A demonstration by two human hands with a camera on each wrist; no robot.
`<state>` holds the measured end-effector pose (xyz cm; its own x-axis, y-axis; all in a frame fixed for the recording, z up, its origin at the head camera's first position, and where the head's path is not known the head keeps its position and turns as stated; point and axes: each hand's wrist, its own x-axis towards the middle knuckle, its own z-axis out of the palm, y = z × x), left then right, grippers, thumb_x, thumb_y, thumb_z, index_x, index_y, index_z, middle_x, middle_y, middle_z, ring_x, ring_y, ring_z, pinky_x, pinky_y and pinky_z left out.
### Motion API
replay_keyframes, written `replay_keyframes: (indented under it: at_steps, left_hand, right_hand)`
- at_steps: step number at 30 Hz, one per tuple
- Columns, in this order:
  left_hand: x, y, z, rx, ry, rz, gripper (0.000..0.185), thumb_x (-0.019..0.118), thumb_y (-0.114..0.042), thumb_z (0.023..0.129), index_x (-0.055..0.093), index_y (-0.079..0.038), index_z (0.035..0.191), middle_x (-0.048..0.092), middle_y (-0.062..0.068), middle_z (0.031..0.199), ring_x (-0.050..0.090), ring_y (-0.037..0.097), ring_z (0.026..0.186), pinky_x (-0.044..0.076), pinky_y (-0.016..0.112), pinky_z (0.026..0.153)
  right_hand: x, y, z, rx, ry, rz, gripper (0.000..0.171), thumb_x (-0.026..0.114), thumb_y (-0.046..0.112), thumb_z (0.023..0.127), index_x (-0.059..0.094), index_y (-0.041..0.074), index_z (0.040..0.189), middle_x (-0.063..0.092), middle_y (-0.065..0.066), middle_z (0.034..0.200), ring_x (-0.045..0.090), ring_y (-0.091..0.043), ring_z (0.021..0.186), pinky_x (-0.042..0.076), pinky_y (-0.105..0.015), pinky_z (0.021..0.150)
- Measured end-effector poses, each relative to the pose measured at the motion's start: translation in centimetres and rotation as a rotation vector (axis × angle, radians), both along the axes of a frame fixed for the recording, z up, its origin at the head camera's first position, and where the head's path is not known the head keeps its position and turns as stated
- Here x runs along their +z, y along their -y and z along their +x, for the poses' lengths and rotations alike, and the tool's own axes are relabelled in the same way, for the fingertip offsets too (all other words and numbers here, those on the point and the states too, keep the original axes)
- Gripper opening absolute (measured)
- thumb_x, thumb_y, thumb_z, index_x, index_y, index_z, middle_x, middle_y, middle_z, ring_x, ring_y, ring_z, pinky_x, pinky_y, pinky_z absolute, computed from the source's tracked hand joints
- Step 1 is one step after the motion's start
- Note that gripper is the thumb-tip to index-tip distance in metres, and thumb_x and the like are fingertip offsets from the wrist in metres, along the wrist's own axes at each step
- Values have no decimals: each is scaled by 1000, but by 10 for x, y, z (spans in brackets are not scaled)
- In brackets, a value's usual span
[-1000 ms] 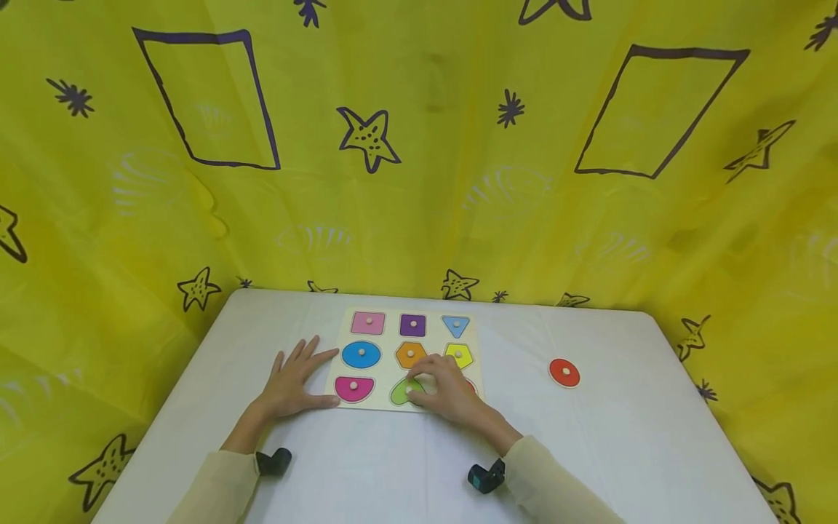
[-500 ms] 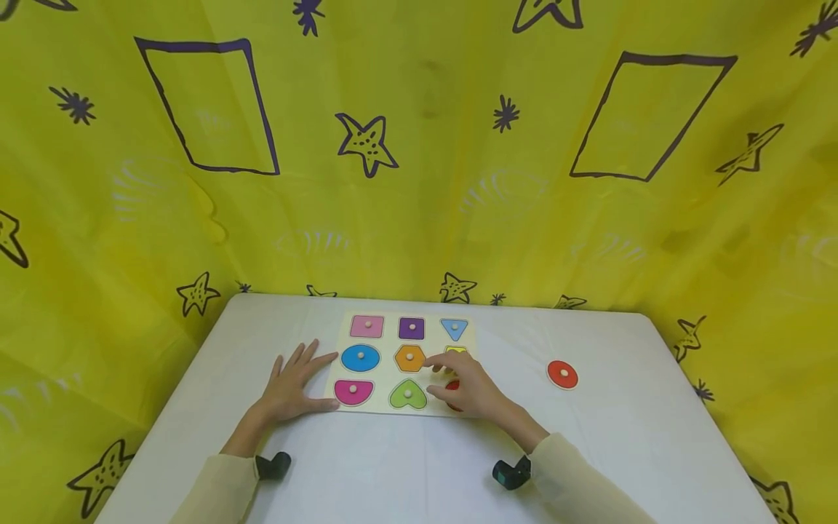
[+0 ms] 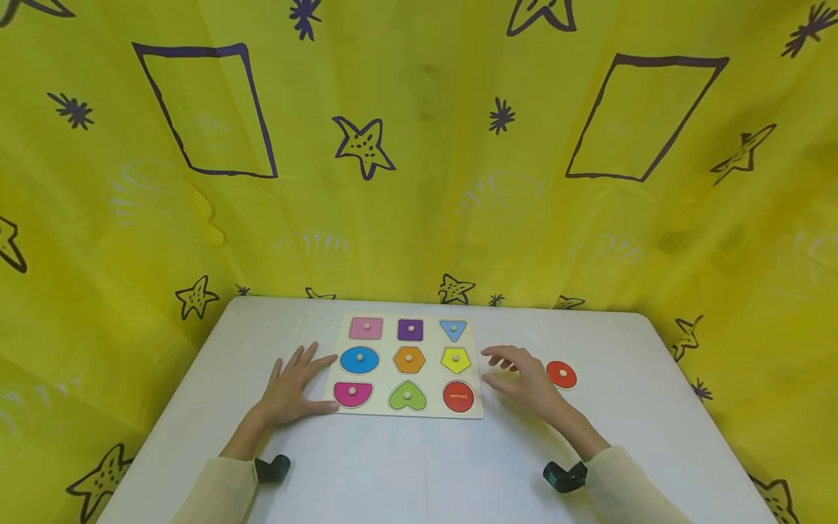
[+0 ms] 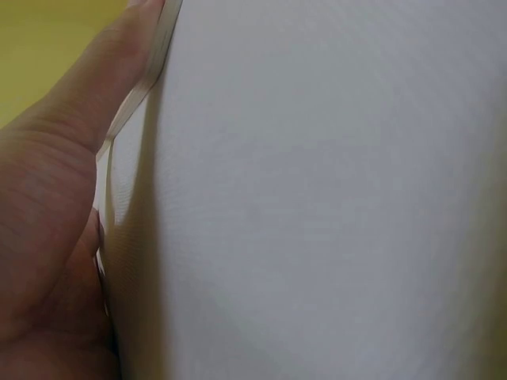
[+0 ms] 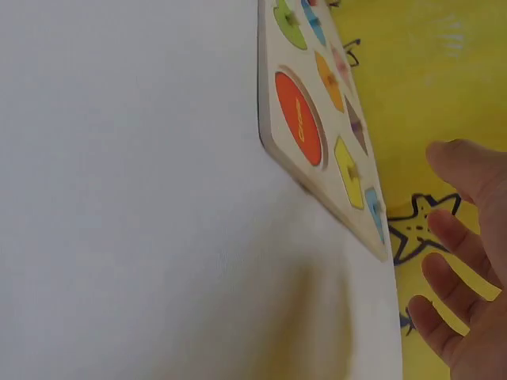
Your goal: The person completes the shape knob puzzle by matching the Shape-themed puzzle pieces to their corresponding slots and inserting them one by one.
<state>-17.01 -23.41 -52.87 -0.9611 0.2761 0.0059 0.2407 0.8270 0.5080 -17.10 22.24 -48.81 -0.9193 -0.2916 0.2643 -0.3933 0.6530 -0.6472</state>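
white table [image 3: 406, 466] — yellow starred backdrop [image 3: 419, 182]

Yellow backdrop [image 3: 419, 182] with purple stars, white table [image 3: 419, 466], red disc [image 3: 561, 374].

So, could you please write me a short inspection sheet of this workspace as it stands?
Surface: white table, bare in front of the board.
Job's things: wooden shape board with eight pieces seated; its red round slot has no piece in it. A red round piece lies loose on the table, right of the board.
Clutter: nothing seen.
Grippers: left hand flat on the table, thumb against the board's left edge; right hand empty, fingers relaxed, between board and red round piece.
Cables: nothing seen.
Surroundings: yellow curtain with drawn stars and rectangles.
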Motion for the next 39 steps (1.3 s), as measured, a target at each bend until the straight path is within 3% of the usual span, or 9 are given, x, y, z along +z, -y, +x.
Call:
replay_keyframes:
  at_steps: [10,16,22,31,39]
  left_hand:
    - [1,1,0,3,13,-20,95,83,-61,74,49,-22,154,24,23,167,10,51,153,-4,75,116]
    - [-1,0,-1,5,18,-11,95,83,-60,74,49,-22,154,23,22,167,9,50,153,-5,74,117]
    - [-1,1,-1,0,11,-14,95,83,-60,74,50,-22,154,24,23,167,10,50,153,-3,75,116]
    - [1,1,0,0,5,-7,95,83,-60,74,50,-22,153,25,23,167,10,50,153,-3,75,116]
    - [0,2,0,-1,-14,7,94,84,-59,73,51,-20,152,25,24,166,11,52,152,-2,77,115]
  right_hand:
    - [-2,-60,4,-129,-125,32,42,84,8,86,68,6,124,72,-8,99,64,-24,86,59,-40,74]
    - [-5,-82,8,-187,-126,27,40,84,7,86,69,6,123,72,-6,95,65,-24,80,58,-35,71]
    - [-6,-96,10,-250,-40,14,38,81,13,90,68,6,126,72,-7,98,64,-25,86,56,-28,74]
    - [-15,-111,12,-314,136,72,44,75,24,96,62,4,133,69,-17,112,65,-34,98,56,-35,77]
    - [-25,-115,11,-341,156,102,35,75,23,96,69,1,123,68,-16,112,59,-29,95,50,-35,76]
